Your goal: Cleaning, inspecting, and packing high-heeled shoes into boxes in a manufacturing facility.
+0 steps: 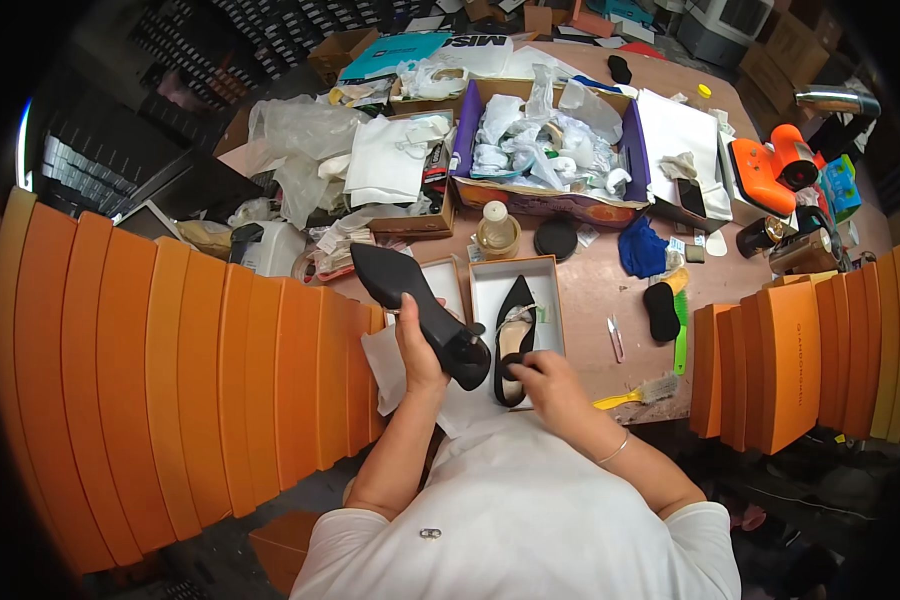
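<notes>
My left hand (420, 350) is wrapped round a black pointed-toe heeled shoe (400, 285), held tilted with its dark sole up and its small heel toward me. A matching black shoe (516, 310) with a pale insole and wrapping at its middle lies toe-away in an open white-lined shoe box (548, 310). Over that shoe's heel end is my right hand (550, 385), its fingers pinched together at a small dark piece. I cannot tell whether this piece is a pad or part of the shoe. White paper (383, 365) lies beneath my left hand.
Stacks of orange boxes stand left (200, 370) and right (785, 360). Beyond the shoe box are a capped jar (496, 232), a black round lid (556, 239) and a purple box (550, 203) of crumpled paper. A yellow-handled brush (635, 394) and small knife (616, 339) lie right.
</notes>
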Available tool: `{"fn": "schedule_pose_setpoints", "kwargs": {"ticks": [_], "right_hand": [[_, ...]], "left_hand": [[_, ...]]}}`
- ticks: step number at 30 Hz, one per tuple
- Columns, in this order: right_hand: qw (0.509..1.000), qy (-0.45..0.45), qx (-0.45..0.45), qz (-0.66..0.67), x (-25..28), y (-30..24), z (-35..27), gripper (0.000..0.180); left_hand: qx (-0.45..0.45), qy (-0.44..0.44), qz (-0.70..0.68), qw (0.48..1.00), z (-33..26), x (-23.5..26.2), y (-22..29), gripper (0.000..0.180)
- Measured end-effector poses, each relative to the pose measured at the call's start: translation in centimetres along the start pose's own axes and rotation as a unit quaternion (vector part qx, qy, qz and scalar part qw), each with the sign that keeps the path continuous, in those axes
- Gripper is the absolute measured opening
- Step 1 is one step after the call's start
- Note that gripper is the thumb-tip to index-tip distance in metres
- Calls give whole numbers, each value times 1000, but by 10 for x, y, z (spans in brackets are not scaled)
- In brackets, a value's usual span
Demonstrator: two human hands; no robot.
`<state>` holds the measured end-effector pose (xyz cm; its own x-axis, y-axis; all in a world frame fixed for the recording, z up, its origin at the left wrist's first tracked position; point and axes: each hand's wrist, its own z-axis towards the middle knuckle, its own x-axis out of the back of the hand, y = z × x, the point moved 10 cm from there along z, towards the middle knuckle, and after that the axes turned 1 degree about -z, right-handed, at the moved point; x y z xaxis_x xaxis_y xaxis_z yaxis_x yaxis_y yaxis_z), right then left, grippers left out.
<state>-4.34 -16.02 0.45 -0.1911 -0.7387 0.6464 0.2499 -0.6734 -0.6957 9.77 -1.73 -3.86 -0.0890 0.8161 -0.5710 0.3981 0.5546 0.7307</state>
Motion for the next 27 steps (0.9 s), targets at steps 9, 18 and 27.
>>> {"fn": "schedule_pose_setpoints", "kwargs": {"ticks": [9, 18, 27], "right_hand": [[986, 44, 152, -43, 18, -69, 40, 31], [996, 38, 40, 70, 20, -78, 56, 40], [955, 88, -162, 231, 52, 16, 54, 40]], "left_hand": [[-51, -68, 73, 994, -12, -20, 12, 52], [75, -215, -67, 971, -9, -40, -4, 79], [-50, -246, 159, 955, -4, -42, 17, 74]]}}
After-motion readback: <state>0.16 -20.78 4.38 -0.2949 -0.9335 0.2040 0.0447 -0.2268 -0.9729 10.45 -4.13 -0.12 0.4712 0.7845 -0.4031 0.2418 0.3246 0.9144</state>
